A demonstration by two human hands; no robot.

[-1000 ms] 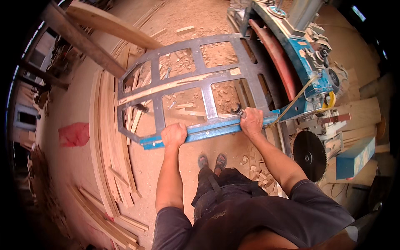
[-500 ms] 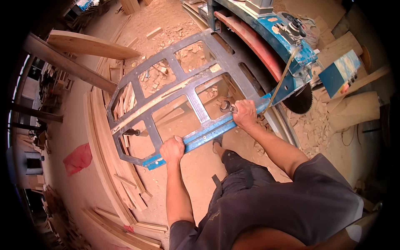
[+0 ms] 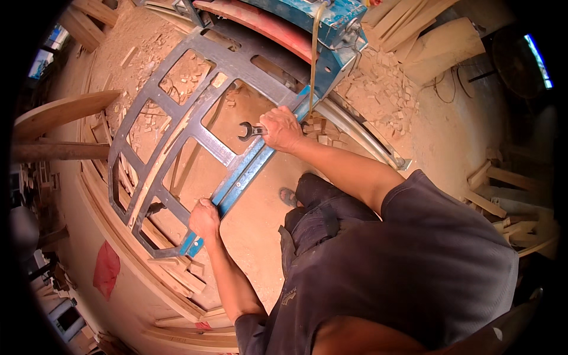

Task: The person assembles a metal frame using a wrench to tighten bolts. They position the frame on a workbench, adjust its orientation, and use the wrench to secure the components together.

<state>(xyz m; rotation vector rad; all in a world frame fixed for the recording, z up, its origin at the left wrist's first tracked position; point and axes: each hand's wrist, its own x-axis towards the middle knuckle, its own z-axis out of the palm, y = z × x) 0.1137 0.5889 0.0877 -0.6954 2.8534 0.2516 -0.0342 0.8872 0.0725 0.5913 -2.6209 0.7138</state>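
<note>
A dark metal table frame [image 3: 213, 147] with several rectangular openings stretches in front of me, edged on my side by a blue rail [image 3: 239, 182]. Near the rail's lower left end, my left hand [image 3: 204, 218] is closed around it. Farther up, my right hand [image 3: 280, 128] is closed on an open-ended wrench [image 3: 245, 131] and rests against the same rail. The wrench's jaw sticks out to the left of my fist, over an opening; its other end shows just right of the hand. A pale wooden strip [image 3: 158, 167] runs lengthwise along the frame.
The blue machine body [image 3: 338, 26] with a curved red panel [image 3: 260, 25] stands at the far end. A metal track [image 3: 367, 133] lies right of it. Long boards [image 3: 127, 236] and a red cloth [image 3: 106, 269] are on the left floor. Wood offcuts [image 3: 384, 100] cover the ground.
My view has turned, so the frame and machine sit farther left and up. The toothed saw blade has gone out of sight. Both hands still grip the same things, with more of the wrench showing.
</note>
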